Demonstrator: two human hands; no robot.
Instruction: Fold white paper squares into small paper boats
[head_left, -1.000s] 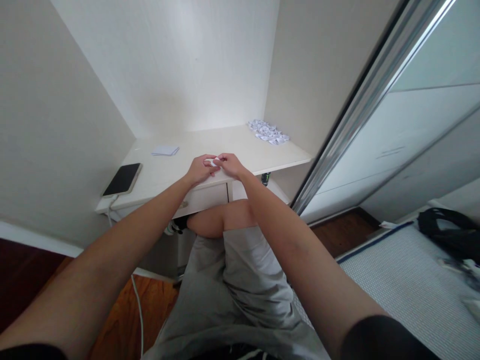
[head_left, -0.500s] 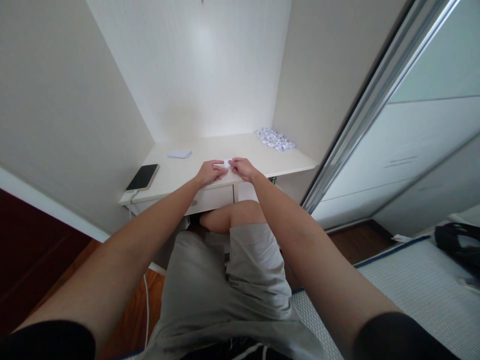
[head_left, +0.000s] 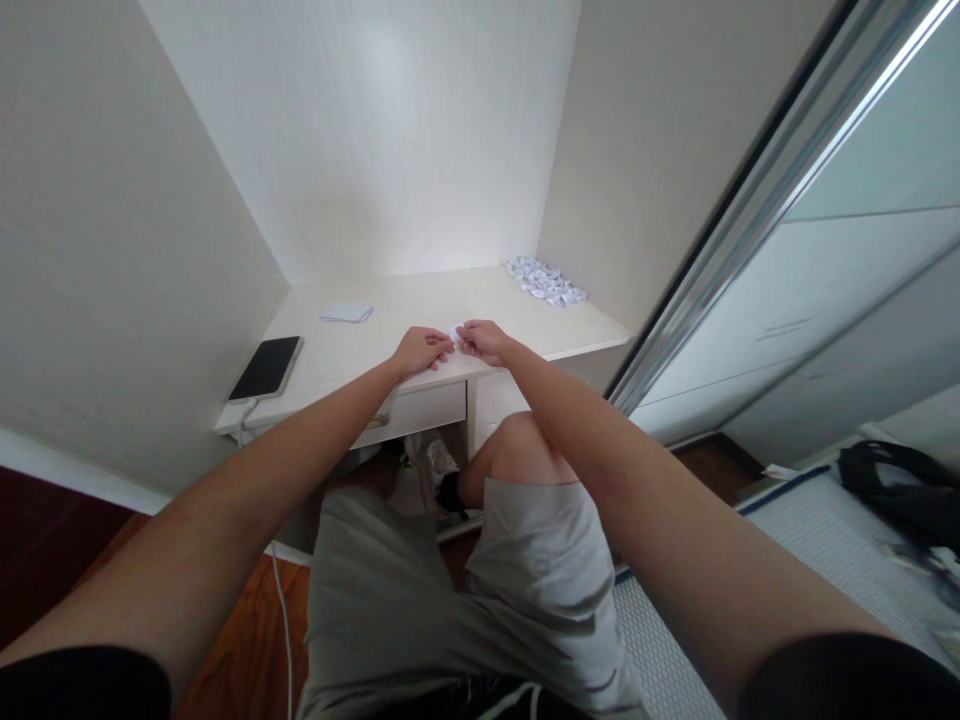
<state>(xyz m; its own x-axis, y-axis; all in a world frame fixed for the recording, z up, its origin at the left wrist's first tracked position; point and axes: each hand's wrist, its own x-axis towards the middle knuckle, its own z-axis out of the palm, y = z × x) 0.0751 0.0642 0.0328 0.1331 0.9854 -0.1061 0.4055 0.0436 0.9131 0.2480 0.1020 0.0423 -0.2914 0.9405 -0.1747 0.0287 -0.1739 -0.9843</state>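
Observation:
Near the front edge of the white desk top (head_left: 420,300), a small piece of white paper (head_left: 455,331) sits between my two hands. My right hand (head_left: 480,341) pinches it from the right side. On the other side, my left hand (head_left: 426,350) has its fingers drawn together at the paper's left edge. Most of the paper is hidden by the fingers, so its folds cannot be made out. A small stack of white paper sheets (head_left: 346,313) lies to the left. Toward the back right corner is a heap of small folded paper pieces (head_left: 546,281).
A phone (head_left: 267,368) with a white cable lies at the desk's left end. Below the top is a drawer (head_left: 420,405) with a handle, close above my legs. Panels enclose the desk on both sides, and a metal-framed sliding door (head_left: 720,230) stands at right.
The paper between my hands shows less and is more covered by the fingers. My right leg has shifted right, uncovering the space under the drawer. The view has tilted slightly.

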